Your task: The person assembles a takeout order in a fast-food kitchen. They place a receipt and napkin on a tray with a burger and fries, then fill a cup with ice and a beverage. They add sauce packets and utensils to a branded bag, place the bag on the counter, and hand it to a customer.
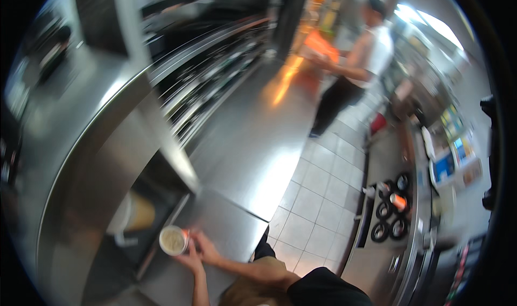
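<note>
Cup [162,242] above the near end of the metal counter [245,155], just left of the fingers, open mouth facing up toward the head, axis slightly leaning. Left hand [191,259] and right hand [207,249] both curled closed on it, side by side; left forearm rises from below, right reaches across leftward.

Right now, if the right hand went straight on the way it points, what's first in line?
The cup, which the right hand already seems to touch. Past it, possibly the tan-and-white container; depth is unclear.
</note>
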Demonstrator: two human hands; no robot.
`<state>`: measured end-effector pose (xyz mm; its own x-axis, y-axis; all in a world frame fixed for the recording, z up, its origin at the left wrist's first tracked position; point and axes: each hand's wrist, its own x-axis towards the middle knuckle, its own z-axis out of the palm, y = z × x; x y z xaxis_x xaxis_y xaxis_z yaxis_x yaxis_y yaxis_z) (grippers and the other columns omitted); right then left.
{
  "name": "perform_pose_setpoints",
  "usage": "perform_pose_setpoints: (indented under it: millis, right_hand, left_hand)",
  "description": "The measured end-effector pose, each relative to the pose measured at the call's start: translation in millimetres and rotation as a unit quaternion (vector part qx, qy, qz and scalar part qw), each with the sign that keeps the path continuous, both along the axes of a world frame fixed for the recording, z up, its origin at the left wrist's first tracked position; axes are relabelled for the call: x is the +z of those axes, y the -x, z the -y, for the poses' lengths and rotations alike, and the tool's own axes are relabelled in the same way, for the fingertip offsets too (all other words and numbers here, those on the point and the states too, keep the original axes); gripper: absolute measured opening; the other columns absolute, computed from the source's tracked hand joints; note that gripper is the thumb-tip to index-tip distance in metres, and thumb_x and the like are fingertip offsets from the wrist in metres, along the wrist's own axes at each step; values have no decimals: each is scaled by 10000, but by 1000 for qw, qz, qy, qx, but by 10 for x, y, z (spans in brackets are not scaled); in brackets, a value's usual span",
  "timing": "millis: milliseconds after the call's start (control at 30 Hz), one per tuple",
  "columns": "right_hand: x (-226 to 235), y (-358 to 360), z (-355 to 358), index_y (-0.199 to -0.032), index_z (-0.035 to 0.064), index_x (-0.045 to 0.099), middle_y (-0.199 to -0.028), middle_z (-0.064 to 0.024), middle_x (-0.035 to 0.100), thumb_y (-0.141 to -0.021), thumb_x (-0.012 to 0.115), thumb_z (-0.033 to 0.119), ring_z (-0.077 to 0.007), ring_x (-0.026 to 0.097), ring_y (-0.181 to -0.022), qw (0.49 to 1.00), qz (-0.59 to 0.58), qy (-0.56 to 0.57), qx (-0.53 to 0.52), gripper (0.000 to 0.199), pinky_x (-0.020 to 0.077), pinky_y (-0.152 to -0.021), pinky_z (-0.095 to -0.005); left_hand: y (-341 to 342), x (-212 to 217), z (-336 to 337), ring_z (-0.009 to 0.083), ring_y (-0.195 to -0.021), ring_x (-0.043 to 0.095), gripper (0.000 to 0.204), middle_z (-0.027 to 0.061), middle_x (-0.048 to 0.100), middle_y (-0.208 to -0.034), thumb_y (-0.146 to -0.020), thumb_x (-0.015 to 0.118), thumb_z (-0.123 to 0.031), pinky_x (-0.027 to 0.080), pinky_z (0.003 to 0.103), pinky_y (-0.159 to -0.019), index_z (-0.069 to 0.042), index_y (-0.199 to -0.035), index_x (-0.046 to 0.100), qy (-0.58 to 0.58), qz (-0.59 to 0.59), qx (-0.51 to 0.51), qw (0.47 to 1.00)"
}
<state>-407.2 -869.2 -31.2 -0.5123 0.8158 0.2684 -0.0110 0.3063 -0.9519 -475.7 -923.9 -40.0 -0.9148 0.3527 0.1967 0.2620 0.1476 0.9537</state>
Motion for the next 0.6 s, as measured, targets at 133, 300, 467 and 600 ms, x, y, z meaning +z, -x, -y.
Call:
perform_pose_setpoints:
  millis: [133,300,467,600]
  right_hand:
    - [-46,63,-23,-1392,67,460,-1349,-184,499,-828,710,121,-384,489,-1274,999,28,8,13,619,437,-1041,-412]
    - [-123,81,-145,-1400,66,473,-1389,-156,512,-854,736,206,-345,494,-1304,997,58,6,43,622,434,-1075,-416]
    - [-139,20,-229,-1433,67,447,-1409,-145,501,-899,700,300,-349,495,-1303,991,98,-25,85,636,439,-1072,-427]
    - [-156,11,-234,-1469,76,417,-1419,-160,480,-920,661,347,-363,496,-1281,988,108,-57,91,659,451,-1047,-434]
  left_hand:
    - [148,-342,175,366,-1305,505,967,274,431,-1456,-827,796,-117,390,511,-1110,17,-1520,135,-35,60,-50,996]
    - [726,-605,340,297,-1287,528,989,212,490,-1443,-769,841,-285,384,434,-1104,25,-1517,274,28,-23,-187,982]
    - [1003,-507,384,291,-1292,528,855,192,539,-1401,-775,827,-275,407,414,-1087,40,-1450,408,10,62,-349,935]
    - [964,-502,356,282,-1303,518,845,186,534,-1406,-772,820,-237,402,412,-1093,49,-1449,402,-11,83,-357,931]
